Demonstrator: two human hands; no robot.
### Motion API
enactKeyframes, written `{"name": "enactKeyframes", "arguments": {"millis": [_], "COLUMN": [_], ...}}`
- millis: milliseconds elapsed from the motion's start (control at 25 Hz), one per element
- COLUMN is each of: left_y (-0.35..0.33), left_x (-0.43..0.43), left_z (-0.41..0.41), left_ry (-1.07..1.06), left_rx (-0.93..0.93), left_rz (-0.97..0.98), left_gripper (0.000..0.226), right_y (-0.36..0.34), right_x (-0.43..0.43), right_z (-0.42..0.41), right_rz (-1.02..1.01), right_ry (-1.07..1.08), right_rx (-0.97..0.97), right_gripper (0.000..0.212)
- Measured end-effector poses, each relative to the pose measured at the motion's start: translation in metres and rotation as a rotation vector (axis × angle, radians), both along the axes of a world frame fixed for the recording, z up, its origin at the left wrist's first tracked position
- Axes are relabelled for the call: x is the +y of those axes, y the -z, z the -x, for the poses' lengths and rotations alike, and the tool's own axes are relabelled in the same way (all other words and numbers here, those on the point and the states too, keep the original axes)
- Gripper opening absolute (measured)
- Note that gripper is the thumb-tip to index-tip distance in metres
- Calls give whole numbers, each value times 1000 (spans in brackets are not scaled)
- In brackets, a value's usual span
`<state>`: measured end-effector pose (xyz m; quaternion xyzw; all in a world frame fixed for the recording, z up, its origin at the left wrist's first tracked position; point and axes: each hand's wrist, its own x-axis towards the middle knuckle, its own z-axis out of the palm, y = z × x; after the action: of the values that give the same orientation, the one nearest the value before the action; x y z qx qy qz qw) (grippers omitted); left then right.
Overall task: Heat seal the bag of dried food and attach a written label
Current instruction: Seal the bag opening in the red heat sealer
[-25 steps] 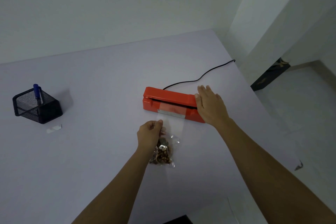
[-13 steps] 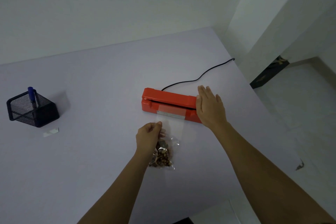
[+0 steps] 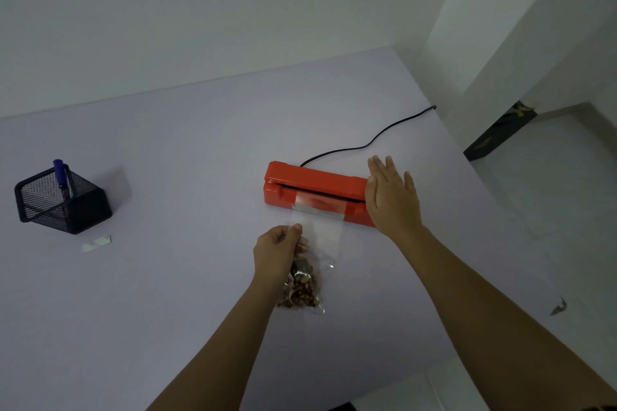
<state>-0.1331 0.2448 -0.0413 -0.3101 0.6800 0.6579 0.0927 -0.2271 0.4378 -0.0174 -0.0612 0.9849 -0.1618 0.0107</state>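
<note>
An orange heat sealer (image 3: 310, 182) lies across the middle of the pale table (image 3: 187, 150). A clear plastic bag (image 3: 317, 237) with brown dried food at its near end has its open end tucked into the sealer's slot. My left hand (image 3: 277, 252) pinches the bag's left edge between thumb and fingers. My right hand (image 3: 390, 197) lies flat with straight fingers on the sealer's right end. A small white label (image 3: 96, 242) lies on the table at the left, in front of a black mesh pen holder (image 3: 63, 200) with a blue pen (image 3: 60, 173) standing in it.
The sealer's black power cord (image 3: 367, 143) runs back and right over the table's right edge. White walls stand behind and to the right. The floor drops away past the right edge, with a dark object (image 3: 500, 133) low by the wall.
Both hands keep their places on the bag and the sealer. My right hand's fingers look slightly more spread and lifted. The view has shifted a little.
</note>
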Motion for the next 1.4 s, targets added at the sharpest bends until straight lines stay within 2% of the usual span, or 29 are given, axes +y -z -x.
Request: {"name": "enactKeyframes", "arguments": {"millis": [160,760,1000,1400], "left_y": [-4,-4,-3,-4], "left_x": [3,4,2,1], "left_z": [1,2,1,0], "left_ry": [-8,-16,-4,-20], "left_rx": [5,9,14,-5], "left_rz": [10,0,-25,-33], "left_gripper": [25,24,24,24], "right_y": [0,-2,-9,-76], "right_x": [1,2,3,-11], "right_z": [0,2,1,4], "right_rz": [1,34,-29,-31], "right_ry": [2,-1,-44,-194], "right_rx": [5,-1,7,162], "right_gripper": [58,58,59,60]}}
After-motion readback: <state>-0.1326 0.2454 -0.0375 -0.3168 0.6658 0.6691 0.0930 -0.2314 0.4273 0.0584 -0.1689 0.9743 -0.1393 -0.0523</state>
